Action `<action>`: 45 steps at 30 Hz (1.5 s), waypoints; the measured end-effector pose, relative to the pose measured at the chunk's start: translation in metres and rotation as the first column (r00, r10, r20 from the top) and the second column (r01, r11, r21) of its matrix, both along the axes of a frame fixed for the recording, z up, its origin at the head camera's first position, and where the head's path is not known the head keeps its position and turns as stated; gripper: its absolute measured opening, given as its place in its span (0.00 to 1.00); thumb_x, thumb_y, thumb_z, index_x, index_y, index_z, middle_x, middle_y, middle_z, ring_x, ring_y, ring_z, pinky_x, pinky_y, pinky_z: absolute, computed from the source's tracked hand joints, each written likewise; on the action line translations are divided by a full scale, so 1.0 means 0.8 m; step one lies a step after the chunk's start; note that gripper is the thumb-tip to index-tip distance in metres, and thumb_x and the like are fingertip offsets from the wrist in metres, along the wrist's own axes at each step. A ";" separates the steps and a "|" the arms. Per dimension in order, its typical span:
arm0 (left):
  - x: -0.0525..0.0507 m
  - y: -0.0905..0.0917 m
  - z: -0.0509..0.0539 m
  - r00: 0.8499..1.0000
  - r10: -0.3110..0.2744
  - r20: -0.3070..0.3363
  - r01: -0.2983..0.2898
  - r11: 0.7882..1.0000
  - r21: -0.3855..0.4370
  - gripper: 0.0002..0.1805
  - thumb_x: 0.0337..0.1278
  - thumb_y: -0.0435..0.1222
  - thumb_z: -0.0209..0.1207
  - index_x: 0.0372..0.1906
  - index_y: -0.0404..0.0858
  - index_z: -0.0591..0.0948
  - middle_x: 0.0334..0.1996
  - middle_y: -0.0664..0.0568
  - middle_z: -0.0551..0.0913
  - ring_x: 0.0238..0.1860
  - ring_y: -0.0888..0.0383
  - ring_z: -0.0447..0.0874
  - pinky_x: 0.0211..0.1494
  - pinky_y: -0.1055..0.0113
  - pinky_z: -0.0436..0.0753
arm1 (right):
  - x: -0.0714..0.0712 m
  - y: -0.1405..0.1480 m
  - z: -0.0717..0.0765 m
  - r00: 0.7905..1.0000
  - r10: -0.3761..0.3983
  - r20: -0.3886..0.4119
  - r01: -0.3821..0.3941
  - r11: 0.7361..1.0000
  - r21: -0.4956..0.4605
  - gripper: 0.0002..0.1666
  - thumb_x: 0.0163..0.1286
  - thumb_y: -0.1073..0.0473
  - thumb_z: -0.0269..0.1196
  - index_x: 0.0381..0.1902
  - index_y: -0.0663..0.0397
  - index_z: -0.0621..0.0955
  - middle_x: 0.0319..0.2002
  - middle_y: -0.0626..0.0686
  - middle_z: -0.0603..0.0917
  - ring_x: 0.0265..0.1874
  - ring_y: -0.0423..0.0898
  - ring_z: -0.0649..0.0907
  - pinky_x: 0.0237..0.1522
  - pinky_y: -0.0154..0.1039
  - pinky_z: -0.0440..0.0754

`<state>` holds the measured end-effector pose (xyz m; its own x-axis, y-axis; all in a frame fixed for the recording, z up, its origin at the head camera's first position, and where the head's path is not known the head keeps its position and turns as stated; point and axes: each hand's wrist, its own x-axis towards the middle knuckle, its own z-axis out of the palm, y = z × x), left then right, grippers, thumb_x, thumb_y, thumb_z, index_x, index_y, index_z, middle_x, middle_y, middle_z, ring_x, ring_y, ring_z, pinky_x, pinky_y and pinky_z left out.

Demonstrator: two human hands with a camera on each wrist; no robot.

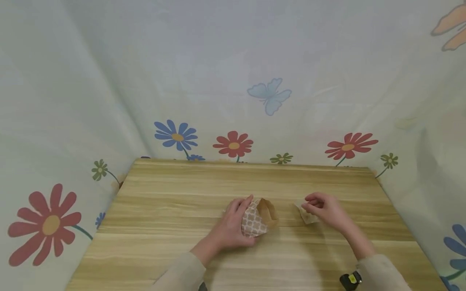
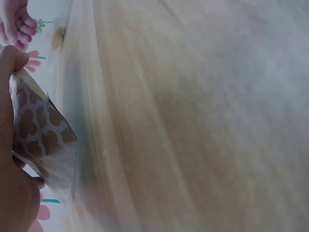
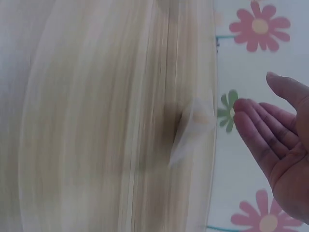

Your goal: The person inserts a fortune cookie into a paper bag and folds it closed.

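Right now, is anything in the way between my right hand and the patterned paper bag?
Only a small pale piece, close beside your right hand, on the side toward the patterned paper bag. Nothing else visible stands between them.

Wood-grain table [image 1: 182, 182] with a small pale scrap [image 1: 308, 217] on its right half.
The top is yellowish brown, its lighter and darker bands running side to side (a pale sheen washes over the near middle), and soft shadows fall across the right part; the scrap, thin and papery, sits creased with a shadow just beside it, though whether its whole underside touches the wood cannot be told.
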<state>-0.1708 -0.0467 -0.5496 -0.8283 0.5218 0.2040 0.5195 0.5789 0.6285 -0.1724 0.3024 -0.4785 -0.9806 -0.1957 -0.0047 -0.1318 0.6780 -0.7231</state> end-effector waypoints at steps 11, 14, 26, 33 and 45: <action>0.003 -0.002 0.001 1.000 0.009 -0.006 -0.009 1.000 -0.009 0.70 0.39 0.52 0.81 0.88 0.52 0.52 0.74 0.47 0.65 0.70 0.53 0.69 0.71 0.48 0.79 | -0.008 0.033 -0.020 0.996 -0.084 -0.003 0.083 0.986 0.144 0.27 0.76 0.50 0.70 0.55 0.72 0.84 0.43 0.60 0.90 0.40 0.50 0.87 0.41 0.44 0.88; 0.004 -0.002 0.000 1.000 0.013 -0.008 -0.013 1.000 -0.007 0.69 0.39 0.51 0.81 0.88 0.51 0.53 0.74 0.47 0.65 0.71 0.52 0.69 0.71 0.48 0.78 | -0.011 0.037 -0.031 0.995 -0.102 0.010 0.099 0.980 0.172 0.29 0.76 0.49 0.70 0.56 0.73 0.83 0.43 0.61 0.90 0.40 0.52 0.87 0.43 0.48 0.88; 0.004 -0.004 0.000 1.000 0.009 -0.001 -0.009 1.000 -0.030 0.70 0.41 0.53 0.81 0.88 0.51 0.52 0.75 0.48 0.65 0.73 0.51 0.67 0.73 0.46 0.77 | -0.020 0.036 -0.056 0.988 -0.135 0.072 0.117 0.970 0.215 0.36 0.73 0.40 0.71 0.57 0.70 0.83 0.47 0.61 0.90 0.45 0.55 0.88 0.49 0.56 0.88; 0.002 -0.003 -0.004 1.000 0.006 -0.019 -0.007 0.999 -0.031 0.70 0.37 0.53 0.81 0.87 0.48 0.54 0.74 0.47 0.66 0.71 0.51 0.68 0.72 0.46 0.78 | -0.023 0.028 -0.053 0.989 -0.107 0.103 0.084 0.975 0.206 0.38 0.70 0.40 0.74 0.58 0.71 0.82 0.46 0.58 0.91 0.46 0.55 0.88 0.50 0.56 0.88; 0.001 -0.002 -0.007 1.000 0.006 -0.017 -0.007 1.000 -0.028 0.70 0.37 0.52 0.80 0.88 0.49 0.53 0.74 0.48 0.66 0.70 0.53 0.68 0.71 0.47 0.78 | -0.024 0.012 -0.058 0.995 -0.082 0.060 0.071 0.984 0.163 0.29 0.68 0.48 0.77 0.50 0.67 0.82 0.40 0.55 0.86 0.38 0.48 0.82 0.38 0.42 0.83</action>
<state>-0.1701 -0.0486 -0.5551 -0.8283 0.5222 0.2029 0.5258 0.5997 0.6032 -0.1919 0.3119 -0.5247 -0.9891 -0.1118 -0.0955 -0.0307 0.7923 -0.6094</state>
